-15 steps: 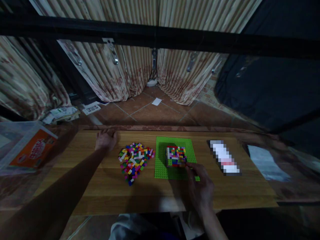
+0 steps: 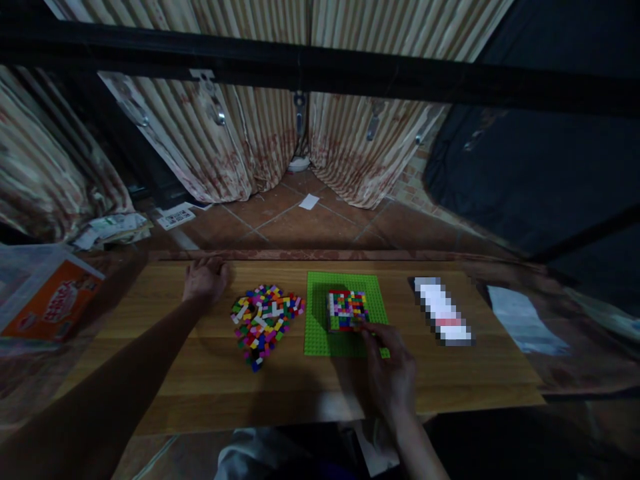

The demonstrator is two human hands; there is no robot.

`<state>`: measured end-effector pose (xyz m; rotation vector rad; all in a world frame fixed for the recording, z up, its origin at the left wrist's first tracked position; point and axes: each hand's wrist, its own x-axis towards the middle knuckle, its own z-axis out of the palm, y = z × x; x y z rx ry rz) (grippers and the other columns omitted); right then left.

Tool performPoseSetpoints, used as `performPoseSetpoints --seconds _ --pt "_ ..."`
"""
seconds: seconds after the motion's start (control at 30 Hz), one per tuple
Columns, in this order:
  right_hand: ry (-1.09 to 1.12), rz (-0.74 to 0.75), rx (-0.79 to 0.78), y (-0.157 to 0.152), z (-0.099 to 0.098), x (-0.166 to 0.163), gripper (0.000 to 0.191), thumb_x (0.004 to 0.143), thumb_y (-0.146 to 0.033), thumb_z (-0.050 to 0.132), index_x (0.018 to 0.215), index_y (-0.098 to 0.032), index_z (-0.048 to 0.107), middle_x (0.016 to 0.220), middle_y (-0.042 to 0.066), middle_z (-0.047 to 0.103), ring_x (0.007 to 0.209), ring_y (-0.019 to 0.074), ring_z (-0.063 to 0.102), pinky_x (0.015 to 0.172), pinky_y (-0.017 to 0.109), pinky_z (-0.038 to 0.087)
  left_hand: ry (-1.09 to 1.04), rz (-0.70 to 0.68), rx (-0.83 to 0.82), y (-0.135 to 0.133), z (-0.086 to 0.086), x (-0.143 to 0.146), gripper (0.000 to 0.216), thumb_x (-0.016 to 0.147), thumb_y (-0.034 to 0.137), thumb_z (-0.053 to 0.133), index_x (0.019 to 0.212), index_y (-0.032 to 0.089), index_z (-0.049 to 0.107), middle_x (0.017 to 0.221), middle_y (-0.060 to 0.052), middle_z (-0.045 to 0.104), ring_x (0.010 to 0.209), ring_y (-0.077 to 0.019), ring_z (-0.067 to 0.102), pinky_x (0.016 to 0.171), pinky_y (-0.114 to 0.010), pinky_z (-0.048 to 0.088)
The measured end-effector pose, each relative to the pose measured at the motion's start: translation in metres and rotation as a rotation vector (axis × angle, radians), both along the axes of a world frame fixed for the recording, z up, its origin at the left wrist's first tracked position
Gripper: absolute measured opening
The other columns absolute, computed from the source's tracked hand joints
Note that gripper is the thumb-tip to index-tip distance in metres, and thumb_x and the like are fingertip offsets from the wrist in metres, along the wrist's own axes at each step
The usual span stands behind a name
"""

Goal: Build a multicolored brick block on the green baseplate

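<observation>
A green studded baseplate [image 2: 319, 343] lies on the wooden table. On it stands a low, squarish block of many-coloured building bricks [image 2: 345, 310]. My right hand [image 2: 393, 360] reaches in from the near side, its thumb and forefinger pinched at the block's near right corner. A small building brick seems to be between the fingertips; its colour is hard to make out. Left of the baseplate, loose bricks [image 2: 267, 323] are spread in a heap. My left hand [image 2: 205, 279] rests on the far left of the table beyond that heap, holding nothing, with its fingers loosely out.
A phone-like thing, pixelated [image 2: 443, 312], lies right of the baseplate. Beyond the table's right end is a pale, crumpled sheet [image 2: 525, 320]. A clear plastic box with an orange label [image 2: 53, 300] stands at the left. Curtains [image 2: 270, 140] hang beyond the tiled floor.
The whole view has shifted slightly, so things appear a little further left. My right fingertips have moved slightly leftward along the near edge of the brick block. My left hand stays put.
</observation>
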<state>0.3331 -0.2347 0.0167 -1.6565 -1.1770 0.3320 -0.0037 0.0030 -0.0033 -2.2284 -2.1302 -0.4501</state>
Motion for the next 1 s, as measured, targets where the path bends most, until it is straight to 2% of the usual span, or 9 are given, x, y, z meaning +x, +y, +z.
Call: performPoseSetpoints --seconds 0.4,0.7,1.0 --pt "-0.095 0.079 0.013 0.017 0.002 -0.022 0.021 0.092 -0.027 0.054 0.098 -0.021 0.073 0.098 0.008 0.073 0.092 0.021 0.067 0.084 0.039 0.054 0.019 0.01 0.007 -0.002 0.003 0.003 0.042 0.089 0.038 0.038 0.112 0.016 0.065 0.121 -0.016 0.064 0.119 -0.0332 0.052 0.104 -0.048 0.038" --pt "-0.17 0.041 -0.012 0.022 0.002 -0.026 0.02 0.091 -0.025 0.055 0.097 -0.021 0.074 0.097 0.007 0.075 0.091 0.0217 0.069 0.084 0.04 0.054 0.014 0.014 0.011 -0.003 0.003 0.003 0.042 0.089 0.038 0.039 0.113 0.016 0.065 0.125 -0.016 0.063 0.12 -0.0347 0.052 0.104 -0.05 0.037" --pt "-0.093 -0.013 -0.076 0.02 0.003 -0.027 0.026 0.09 -0.032 0.053 0.101 -0.02 0.074 0.098 0.008 0.076 0.088 0.0235 0.071 0.081 0.04 0.055 -0.028 0.019 0.0 -0.003 0.003 0.004 0.039 0.089 0.037 0.039 0.109 0.017 0.066 0.123 -0.016 0.063 0.121 -0.0347 0.051 0.106 -0.05 0.036"
